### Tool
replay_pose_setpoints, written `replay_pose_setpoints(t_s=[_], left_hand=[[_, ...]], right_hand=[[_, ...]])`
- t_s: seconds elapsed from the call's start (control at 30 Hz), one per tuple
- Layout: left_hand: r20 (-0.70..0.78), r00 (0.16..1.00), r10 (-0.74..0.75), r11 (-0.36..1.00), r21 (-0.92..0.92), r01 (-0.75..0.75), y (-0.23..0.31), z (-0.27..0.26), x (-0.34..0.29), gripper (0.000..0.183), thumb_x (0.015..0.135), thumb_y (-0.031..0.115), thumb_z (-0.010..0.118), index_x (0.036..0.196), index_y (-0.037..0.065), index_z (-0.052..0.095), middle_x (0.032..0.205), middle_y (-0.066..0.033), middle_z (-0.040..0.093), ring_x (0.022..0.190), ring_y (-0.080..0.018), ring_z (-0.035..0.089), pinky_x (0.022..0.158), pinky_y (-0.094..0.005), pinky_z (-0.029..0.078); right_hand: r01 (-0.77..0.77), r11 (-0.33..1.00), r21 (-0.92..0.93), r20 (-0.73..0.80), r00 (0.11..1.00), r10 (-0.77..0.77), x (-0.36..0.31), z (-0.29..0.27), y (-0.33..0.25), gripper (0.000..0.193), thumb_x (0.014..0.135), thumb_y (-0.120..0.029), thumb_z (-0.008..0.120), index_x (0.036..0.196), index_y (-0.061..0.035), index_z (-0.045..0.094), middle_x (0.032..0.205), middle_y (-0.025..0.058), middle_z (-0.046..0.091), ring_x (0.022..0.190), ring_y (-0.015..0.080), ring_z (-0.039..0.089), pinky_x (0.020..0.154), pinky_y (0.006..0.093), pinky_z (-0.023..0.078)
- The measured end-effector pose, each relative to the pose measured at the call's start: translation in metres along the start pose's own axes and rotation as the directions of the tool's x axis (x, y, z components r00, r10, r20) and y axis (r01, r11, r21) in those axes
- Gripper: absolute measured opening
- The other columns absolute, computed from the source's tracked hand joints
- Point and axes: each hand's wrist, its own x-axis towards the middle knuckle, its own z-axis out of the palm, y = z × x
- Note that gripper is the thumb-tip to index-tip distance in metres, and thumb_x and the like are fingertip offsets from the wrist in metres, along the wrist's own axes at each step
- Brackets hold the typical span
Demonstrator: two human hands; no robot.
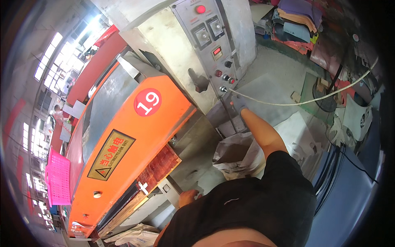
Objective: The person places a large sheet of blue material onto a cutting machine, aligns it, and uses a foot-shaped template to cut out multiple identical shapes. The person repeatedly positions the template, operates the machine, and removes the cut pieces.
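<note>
My right hand [238,103], in what looks like a grey glove, reaches out to the lower end of a metal control panel [209,61]. Its fingers are close to a silver connector [223,89] at the panel's bottom; they blend into the grey behind, so their grip is unclear. The panel carries a red lamp [200,9], two dials, a small lit display [217,52] and several buttons. My left hand [188,198] is low by my body, beside the orange machine [135,136]. Its fingers are curled, and what they hold, if anything, cannot be made out.
A pale cable [284,103] curves rightward from the panel. Below my right forearm stands an open white sack [234,154]. Stacked coloured sheets [296,24] lie at the upper right. A pink basket [59,177] is at the left, and a reddish slab [158,171] juts from the machine.
</note>
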Motion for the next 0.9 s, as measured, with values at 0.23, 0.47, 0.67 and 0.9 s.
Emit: replay_pose_setpoints(t_s=[0.23,0.47,0.67,0.9], left_hand=[[-0.019,0.999,-0.039,0.999,-0.004,0.039,0.006,-0.002,-0.002,0.023,0.074,0.029,0.069,0.081,0.008,0.065,0.078,-0.011,0.065,0.078,-0.0315,0.062,0.072,-0.0421,0.044],[-0.085,0.995,-0.046,0.999,0.025,0.048,0.019,-0.008,-0.001,0.02,0.073,0.025,0.07,0.079,0.007,0.065,0.077,-0.0113,0.065,0.075,-0.032,0.062,0.069,-0.0425,0.045],[-0.079,0.994,-0.074,0.997,0.011,0.075,0.023,-0.006,-0.001,0.019,0.073,0.024,0.069,0.077,0.007,0.064,0.075,-0.0111,0.064,0.074,-0.0332,0.061,0.069,-0.0436,0.046],[-0.057,0.998,0.024,0.996,0.089,-0.018,0.002,0.017,-0.004,0.022,0.079,0.03,0.062,0.085,0.009,0.061,0.081,-0.0087,0.063,0.079,-0.0295,0.062,0.068,-0.0427,0.046]], right_hand=[[0.086,0.977,0.196,0.045,0.994,-0.096,0.017,0.007,-0.025,0.026,0.085,-0.035,0.053,0.093,-0.0104,0.051,0.065,0.0049,0.057,0.042,0.0139,0.047,0.038,0.0311,0.037],[0.279,0.957,-0.075,-0.051,0.958,-0.283,0.037,0.02,-0.076,0.028,0.085,-0.036,0.056,0.09,-0.0077,0.055,0.067,0.0077,0.058,0.058,0.0194,0.057,0.053,0.0346,0.047],[0.464,0.5,-0.731,0.137,0.818,-0.559,0.06,-0.012,-0.058,0.034,0.083,-0.033,0.058,0.104,-0.006,0.061,0.089,0.0185,0.064,0.089,0.035,0.062,0.077,0.0428,0.048],[0.464,0.611,-0.641,0.378,0.884,-0.275,0.029,-0.005,0.039,0.036,0.09,-0.025,0.051,0.113,0.0027,0.053,0.106,0.0196,0.058,0.102,0.0282,0.054,0.087,0.0379,0.042]])
